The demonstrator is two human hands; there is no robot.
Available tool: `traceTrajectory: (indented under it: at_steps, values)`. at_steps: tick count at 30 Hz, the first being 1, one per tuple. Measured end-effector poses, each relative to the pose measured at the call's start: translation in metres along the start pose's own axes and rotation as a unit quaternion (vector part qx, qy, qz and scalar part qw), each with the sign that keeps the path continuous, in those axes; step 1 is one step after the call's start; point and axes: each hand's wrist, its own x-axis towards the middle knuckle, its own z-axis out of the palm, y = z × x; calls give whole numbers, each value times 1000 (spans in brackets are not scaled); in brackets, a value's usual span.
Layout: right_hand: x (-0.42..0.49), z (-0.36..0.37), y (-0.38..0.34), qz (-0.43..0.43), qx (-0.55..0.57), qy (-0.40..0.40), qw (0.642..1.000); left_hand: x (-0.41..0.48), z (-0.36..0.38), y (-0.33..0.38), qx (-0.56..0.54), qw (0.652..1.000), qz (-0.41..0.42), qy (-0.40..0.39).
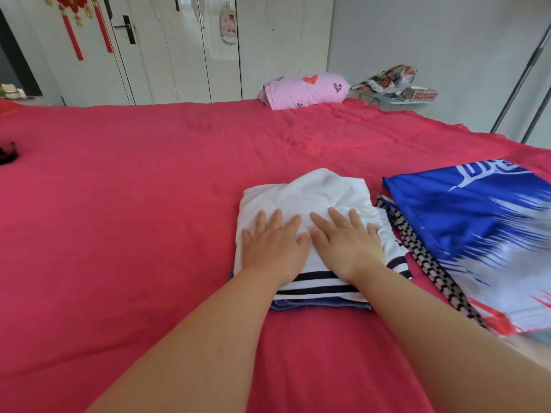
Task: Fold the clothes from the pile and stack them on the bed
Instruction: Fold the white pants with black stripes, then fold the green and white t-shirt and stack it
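A folded white cloth garment with black-striped hem (pixel 310 198) lies on top of a small stack near the middle of the bed covered in a red sheet (pixel 119 210), with a folded blue denim piece (pixel 322 305) under it. The left hand (pixel 272 244) and right hand (pixel 347 242) press flat on the garment side by side, fingers straight and spread, gripping nothing. Just to the right lies a blue, white and red glossy jersey (pixel 477 222). A rolled pink blanket with heart prints (pixel 307 89) sits at the far edge.

Bare left hand (pixel 272 245) lies flat at centre frame, palm down, fingers spread; bare right hand (pixel 347 244) lies flat just beside it, thumbs adjacent; both forearms (pixel 208 338) extend from the lower edge.
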Motion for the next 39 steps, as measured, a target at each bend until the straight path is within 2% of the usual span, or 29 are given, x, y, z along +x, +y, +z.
traceTrajectory:
  at_steps: [4,7,9,12,14,20,26,30,34,36,39]
  values:
    - [-10,-7,-3,7,-13,-15,1000,-19,-16,-7,11,999,31,-23]
    - [-20,-23,-14,35,-51,-20,998,-58,-37,-31,27,998,48,26]
    - [-30,-35,-34,31,-87,9,996,-89,-55,-62,62,997,35,42]
    - [-57,-42,-92,-51,-72,55,995,-137,-91,-124,102,993,-37,42]
    - [-82,-33,-144,-130,-30,44,990,-173,-113,-165,98,989,-97,49]
    - [-164,21,-325,-287,71,-61,953,-288,-160,-279,105,967,-225,50]
    - [-231,70,-482,-399,55,-155,902,-393,-188,-395,98,937,-327,74]
    - [-236,105,-541,-403,24,-133,905,-429,-198,-462,113,914,-373,115]
    - [-240,136,-551,-369,-2,-106,923,-434,-194,-508,100,899,-418,82]
    - [-240,149,-552,-366,11,-87,926,-433,-182,-521,110,891,-430,95]
    - [-237,149,-548,-363,23,-97,927,-429,-165,-515,86,873,-421,232]
